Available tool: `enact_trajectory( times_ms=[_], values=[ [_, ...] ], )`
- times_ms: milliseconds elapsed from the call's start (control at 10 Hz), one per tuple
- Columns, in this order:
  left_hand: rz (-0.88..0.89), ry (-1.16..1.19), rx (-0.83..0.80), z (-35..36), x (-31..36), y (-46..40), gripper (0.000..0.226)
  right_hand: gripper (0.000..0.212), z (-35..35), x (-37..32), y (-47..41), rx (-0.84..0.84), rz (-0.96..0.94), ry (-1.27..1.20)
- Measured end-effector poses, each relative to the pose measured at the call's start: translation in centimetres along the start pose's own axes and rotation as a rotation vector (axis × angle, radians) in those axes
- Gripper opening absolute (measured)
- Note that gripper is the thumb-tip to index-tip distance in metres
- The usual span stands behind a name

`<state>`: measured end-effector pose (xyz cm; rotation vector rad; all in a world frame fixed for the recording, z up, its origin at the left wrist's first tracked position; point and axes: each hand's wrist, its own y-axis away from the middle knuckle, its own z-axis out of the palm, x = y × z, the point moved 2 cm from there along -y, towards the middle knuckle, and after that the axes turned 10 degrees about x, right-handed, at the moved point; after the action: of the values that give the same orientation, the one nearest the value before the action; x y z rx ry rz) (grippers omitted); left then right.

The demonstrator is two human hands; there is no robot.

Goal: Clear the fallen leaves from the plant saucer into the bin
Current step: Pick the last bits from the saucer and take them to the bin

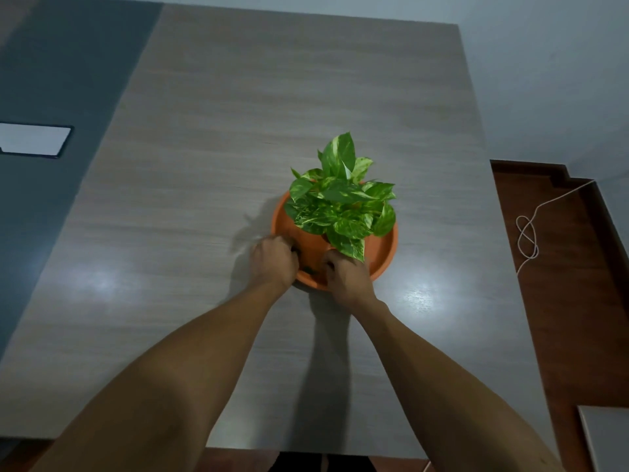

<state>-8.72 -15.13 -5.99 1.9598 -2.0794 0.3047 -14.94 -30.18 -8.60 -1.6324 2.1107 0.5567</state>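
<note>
Tabletop (211,158) first: a broad grey wood-grain slab that runs out ahead of both hands and spreads wide to either side of them, with two soft patches of glare, one outside each wrist. Beyond my right arm I see reddish-brown floor (565,301) with a pale cord (527,238) looped on it, well apart from the hands. Far off past my left arm lies a dark-edged white rectangle (35,139); I cannot tell what it is.

Directly ahead of the hands stands the plant (342,199), green leaves streaked with yellow, rising from a terracotta pot (311,245). The pot sits in the orange plant saucer (383,253), whose near rim runs under both hands and whose far side curves away beyond my right hand.

My left hand (274,262) is at the saucer's near-left edge, fingers curled down into it. My right hand (345,275) is at the near rim just beside it, fingers bent inward toward the pot's base. Both are curled closed, but the motion blur keeps me from telling what either one grips. Between the two hands, dark bits lie in the saucer (308,269), probably the fallen leaves, too small and blurred to be sure.
</note>
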Motion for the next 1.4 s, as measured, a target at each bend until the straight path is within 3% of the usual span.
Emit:
enact_trajectory(
  times_ms=[100, 200, 300, 400, 600, 700, 800, 1000, 1300, 1400],
  values=[
    [-0.057, 0.092, -0.009, -0.5, -0.2, 0.1, 0.022, 0.021, -1.2, -2.8, 0.6, -0.185, 0.197, -0.405],
    [-0.158, 0.208, 0.013, -0.8, -0.4, 0.2, 0.018, 0.036, -0.2, -3.4, 0.1, -0.25, 0.294, -0.622],
    [-0.204, 0.279, 0.013, -0.7, -0.6, 0.3, 0.017, 0.036, 1.0, -2.9, -0.3, -0.329, 0.302, -0.667],
    [-0.22, 0.308, 0.012, -0.6, -0.8, 0.3, 0.015, 0.037, 0.7, -2.7, -0.2, -0.302, 0.296, -0.557],
    [-0.201, 0.298, 0.007, -0.2, -1.1, 0.2, 0.021, 0.08, -0.4, -3.4, 0.4, -0.126, -0.142, -0.016],
    [-0.198, 0.319, 0.001, -0.1, -1.3, 0.2, 0.018, 0.078, -0.6, -3.7, 0.3, -0.035, -0.117, -0.064],
    [-0.204, 0.339, -0.002, 0.0, -1.5, 0.2, 0.02, 0.057, -0.7, -3.4, 0.7, 0.053, -0.029, -0.113],
    [-0.161, 0.371, -0.013, -0.5, -0.9, 1.2, 0.028, 0.027, -0.8, -0.3, 2.2, 0.184, 0.008, 0.105],
    [-0.123, 0.522, -0.02, 0.4, 3.4, 5.3, 0.012, 0.011, -4.3, 3.7, 5.5, 0.272, 0.142, -0.158],
    [-0.088, 0.525, -0.017, 1.1, 6.0, 7.0, 0.01, 0.016, -6.0, 6.1, 6.8, 0.274, 0.219, -0.176]
  ],
)
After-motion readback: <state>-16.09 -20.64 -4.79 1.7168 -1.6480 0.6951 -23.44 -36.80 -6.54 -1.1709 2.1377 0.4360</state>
